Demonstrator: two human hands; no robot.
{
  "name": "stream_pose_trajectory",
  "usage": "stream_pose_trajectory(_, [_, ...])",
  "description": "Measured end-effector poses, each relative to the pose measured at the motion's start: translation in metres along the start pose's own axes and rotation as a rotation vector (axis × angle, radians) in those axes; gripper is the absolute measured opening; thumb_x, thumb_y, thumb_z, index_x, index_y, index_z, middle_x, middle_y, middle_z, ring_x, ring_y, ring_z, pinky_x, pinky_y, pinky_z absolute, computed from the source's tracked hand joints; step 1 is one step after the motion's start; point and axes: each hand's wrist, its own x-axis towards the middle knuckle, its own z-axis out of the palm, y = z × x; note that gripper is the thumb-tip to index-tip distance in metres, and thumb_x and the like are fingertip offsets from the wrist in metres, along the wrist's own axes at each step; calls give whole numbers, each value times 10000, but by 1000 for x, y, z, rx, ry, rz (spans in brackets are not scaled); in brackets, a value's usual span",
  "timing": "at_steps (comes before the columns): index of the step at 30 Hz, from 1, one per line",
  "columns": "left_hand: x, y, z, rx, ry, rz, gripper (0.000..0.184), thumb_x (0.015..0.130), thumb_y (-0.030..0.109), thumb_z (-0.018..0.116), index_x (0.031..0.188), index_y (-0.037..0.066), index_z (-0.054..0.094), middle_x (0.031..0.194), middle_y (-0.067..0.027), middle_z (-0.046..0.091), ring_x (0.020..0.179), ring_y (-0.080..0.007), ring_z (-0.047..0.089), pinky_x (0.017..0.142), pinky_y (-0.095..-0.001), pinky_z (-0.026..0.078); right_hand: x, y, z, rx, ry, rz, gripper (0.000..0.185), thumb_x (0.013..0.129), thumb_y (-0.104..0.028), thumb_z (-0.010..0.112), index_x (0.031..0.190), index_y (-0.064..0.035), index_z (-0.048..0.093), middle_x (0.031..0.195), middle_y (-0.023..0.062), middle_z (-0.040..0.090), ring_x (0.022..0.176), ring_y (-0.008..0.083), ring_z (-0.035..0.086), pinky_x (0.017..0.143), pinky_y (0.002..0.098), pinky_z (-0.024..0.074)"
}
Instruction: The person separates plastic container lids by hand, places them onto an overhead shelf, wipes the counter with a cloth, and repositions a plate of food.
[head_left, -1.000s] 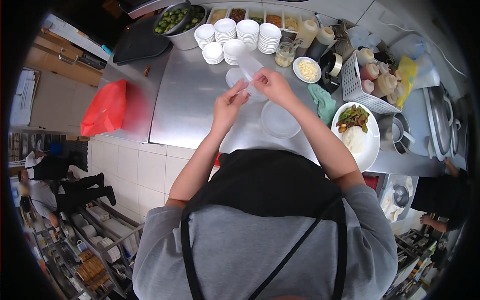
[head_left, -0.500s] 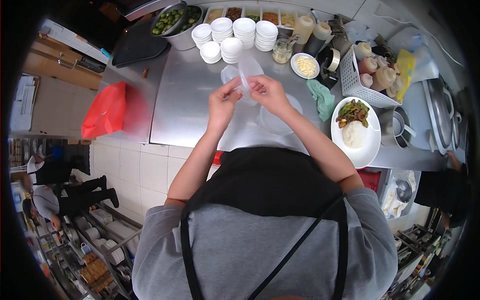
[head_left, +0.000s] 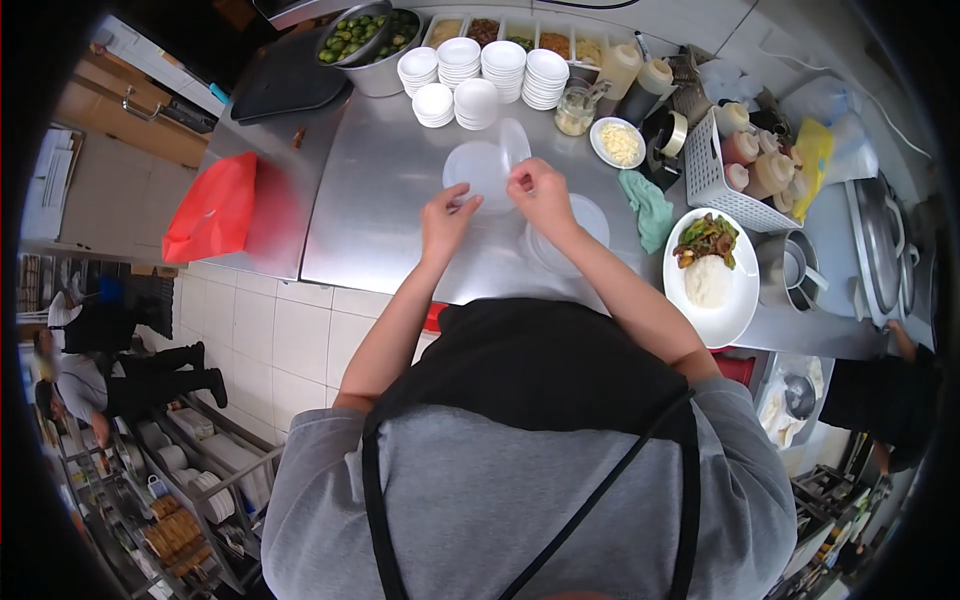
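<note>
My right hand point(head_left: 540, 196) pinches the lower edge of a translucent plastic lid point(head_left: 514, 143), which is tilted nearly edge-on above the counter. My left hand point(head_left: 446, 222) is at the near left edge of a round translucent plastic container point(head_left: 470, 168). Its thumb and forefinger are apart; whether they touch the rim I cannot tell. Another round clear plastic piece point(head_left: 578, 238) lies partly beneath my right forearm.
Stacked white saucers point(head_left: 502, 65) stand behind my hands. To the right are a dish of chopped garlic point(head_left: 619, 143), a green cloth point(head_left: 648, 208), a plate point(head_left: 711, 325) of rice and stir-fry, and a bottle basket point(head_left: 735, 196). A red bag point(head_left: 212, 212) lies left on the steel counter point(head_left: 350, 215).
My hands have moved apart; earlier both held the lid together. Now only my right hand has it, shifted right, while my left hand has come down beside the round container.
</note>
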Motion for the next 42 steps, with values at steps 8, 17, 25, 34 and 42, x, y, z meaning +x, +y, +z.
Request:
stream_pose_trajectory(8, [-7, 34, -3, 177, -21, 351, 309, 843, 176, 552, 1112, 25, 565, 1100, -152, 559, 968, -189, 564, 800, -300, 475, 4, -25, -27, -65, 133, -91, 75, 711, -3, 592, 774, 22, 563, 759, 90, 574, 636, 148, 580, 598, 254, 482])
stream_pose_trajectory(17, [-17, 118, -18, -609, -289, -154, 287, 880, 89, 485, 1139, -30, 516, 1025, -133, 587, 909, -183, 585, 779, -332, 520, -13, -84, -55, 294, -13, 59, 61, 768, 4, 611, 818, 23, 582, 902, 51, 552, 770, 94, 554, 674, 212, 462])
stream_pose_trajectory(25, [-27, 131, -21, -659, -276, -122, 240, 868, 74, 505, 1077, -33, 552, 984, -128, 595, 884, -186, 595, 753, -340, 531, -21, -95, -63, 450, -39, 60, 88, 757, 32, 618, 834, 9, 583, 887, 42, 555, 786, 87, 547, 705, 212, 459])
stream_pose_trajectory(34, [-31, 138, -22, -746, -242, -129, 187, 860, 77, 519, 1013, -27, 555, 929, -118, 605, 865, -191, 603, 716, -344, 542, -23, -106, -70, 519, -69, 67, 98, 749, 43, 622, 832, 10, 581, 896, 45, 555, 805, 87, 550, 723, 217, 462])
stream_pose_trajectory(42, [-34, 140, -25, -782, -244, -159, 193, 865, 95, 512, 1002, -35, 550, 914, -121, 604, 840, -186, 607, 714, -356, 543, -26, -113, -72, 450, -55, 65, 105, 763, 30, 616, 855, 4, 573, 896, 43, 565, 805, 84, 551, 717, 217, 458])
